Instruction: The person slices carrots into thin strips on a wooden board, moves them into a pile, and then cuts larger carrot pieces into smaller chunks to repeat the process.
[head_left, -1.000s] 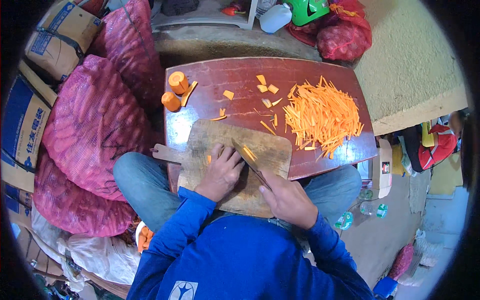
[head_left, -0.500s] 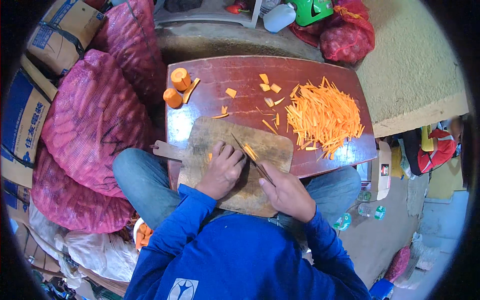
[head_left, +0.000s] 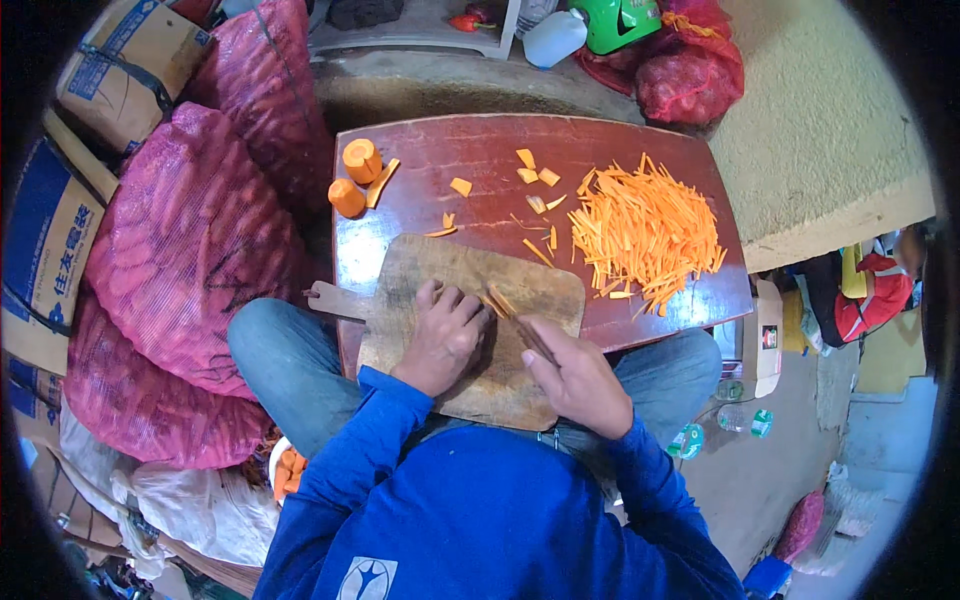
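Observation:
A wooden cutting board [head_left: 505, 405] lies across my lap and over the near edge of the red-brown table [head_left: 440, 150]. My right hand [head_left: 580, 378] is wrapped round the handle of a knife [head_left: 535, 338], its blade angled to the far left and hard to make out. Beside the blade are a few cut carrot strips [head_left: 500, 300]. My left hand [head_left: 447, 338] presses on the board just left of the knife, fingers curled under; whatever they grip is hidden. At the table's right sits a heap of carrot strips [head_left: 648, 235].
Two carrot chunks [head_left: 361, 160] and a peeled slice [head_left: 382, 184] lie at the table's far left. Small carrot offcuts [head_left: 527, 175] are scattered mid-table. Large pink mesh sacks [head_left: 190, 250] crowd the left side. A concrete ledge [head_left: 840, 210] borders the right; plastic bottles [head_left: 687, 441] lie on the floor.
The knife blade has shifted at the strips beside my left fingers and shows less clearly. My left hand has barely moved; the strips on the board lie slightly differently.

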